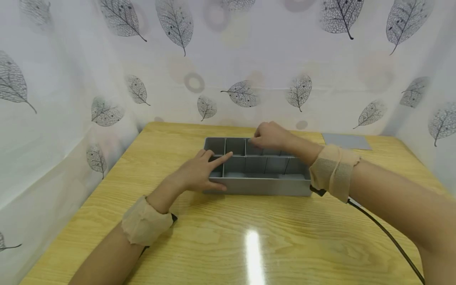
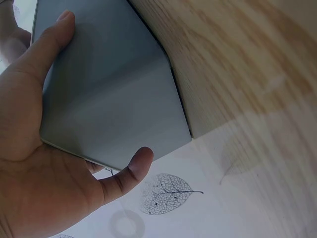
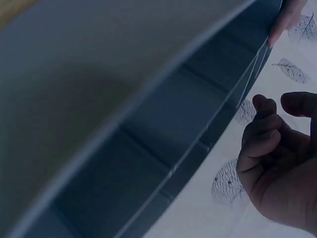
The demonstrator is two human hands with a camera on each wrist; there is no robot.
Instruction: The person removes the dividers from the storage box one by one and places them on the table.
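A grey divided box (image 1: 263, 187) stands on the table, with thin grey partitions splitting it into two rows of compartments. My left hand (image 1: 199, 170) holds its left end. The thumb presses the outside of the front wall and the index finger stretches over the middle partition. In the left wrist view another fingertip (image 2: 141, 161) lies against the end wall. Over the back row hovers my right hand (image 1: 272, 136), close to the back rim. Its fingers are curled, and the right wrist view shows a gap between thumb (image 3: 299, 103) and index finger with nothing in it.
A flat grey sheet (image 1: 347, 141) lies at the table's back right. Wooden table (image 1: 199, 237) surrounds the box, and a leaf-printed white curtain (image 1: 249, 63) hangs behind and at the sides. A black cable (image 1: 388, 233) trails from the right wrist.
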